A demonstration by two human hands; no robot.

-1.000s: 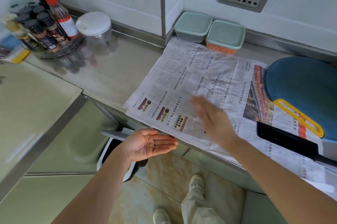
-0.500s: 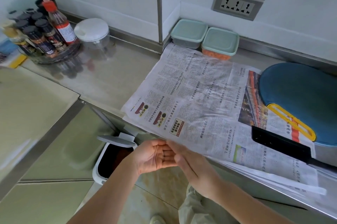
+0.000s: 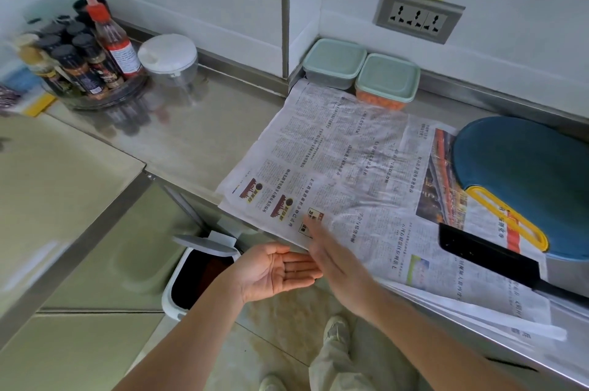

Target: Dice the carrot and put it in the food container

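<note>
Against the back wall stand two squarish plastic food containers with rounded corners and pale green lids, touching side by side: the right container shows orange diced carrot through its translucent wall below the lid, while what the left container holds cannot be made out. Both sit at the far edge of a crinkled newspaper spread over the brushed steel counter. On the paper's right side lies a rounded blue cutting board with a yellow loop handle, and just in front of it a flat black knife. To the left a round tray of dark-capped spice jars holds a red-capped sauce bottle, with a clear tub under a white domed lid beside it. Below the counter edge a white bin stands with its grey lid up, its inside dark. The left hand lies palm up just off the counter's edge, near the bin — fingers straight and close together, gripping nothing. The right hand, blurred, is flat with fingers stretched out, over the newspaper's near edge and just beside the left fingertips — whether it touches them or the paper cannot be told.
</note>
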